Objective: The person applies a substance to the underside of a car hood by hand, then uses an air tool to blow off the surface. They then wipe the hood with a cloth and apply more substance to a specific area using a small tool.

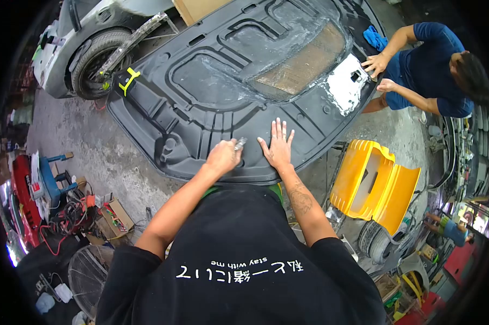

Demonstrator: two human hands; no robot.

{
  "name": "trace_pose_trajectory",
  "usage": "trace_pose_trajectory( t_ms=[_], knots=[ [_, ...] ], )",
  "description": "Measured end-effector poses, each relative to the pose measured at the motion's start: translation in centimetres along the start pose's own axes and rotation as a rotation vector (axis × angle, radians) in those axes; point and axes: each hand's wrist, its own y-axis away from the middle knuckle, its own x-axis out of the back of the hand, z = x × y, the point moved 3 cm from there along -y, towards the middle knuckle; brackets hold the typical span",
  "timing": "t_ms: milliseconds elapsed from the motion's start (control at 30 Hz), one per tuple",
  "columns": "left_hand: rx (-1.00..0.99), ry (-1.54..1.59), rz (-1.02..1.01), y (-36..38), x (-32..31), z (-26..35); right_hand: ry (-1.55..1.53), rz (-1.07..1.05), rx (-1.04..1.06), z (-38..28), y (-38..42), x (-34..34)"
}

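Observation:
A large black car hood (pixel 201 86) lies in front of me, its ribbed underside up, with a mesh-covered vent (pixel 301 67). My left hand (pixel 222 158) is closed in a fist over the near edge area. A small silver-grey thing (pixel 240 143), too small to name, sticks out past its fingers. To its right, my right hand (pixel 278 146) lies flat on the hood with fingers spread, holding nothing. A white patch (pixel 346 86) covers part of the hood at the right.
At the right, a co-worker (pixel 434 76) has both hands at the hood's edge near a blue cloth (pixel 375 38). A yellow plastic case (pixel 371 181) stands open below. A car wheel (pixel 101 62) is at upper left; a fan (pixel 95 279) and tools sit lower left.

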Motion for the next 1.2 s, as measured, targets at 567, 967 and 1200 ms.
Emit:
trace_pose_trajectory(
  t_ms=[567, 967, 1200],
  knots=[
    [-0.2, -0.173, -0.109, -7.4, -6.1, 6.5, 0.047, 0.087, -0.058, 2.1, -2.1, -1.0],
    [-0.041, -0.122, -0.079, -1.6, -3.1, -1.0, 0.132, 0.074, -0.058, 1.6, -2.4, -1.2],
    [0.115, 0.027, 0.013, 5.0, 1.0, -6.3, 0.049, -0.025, 0.225, -2.8, -0.3, -1.5]
  ],
)
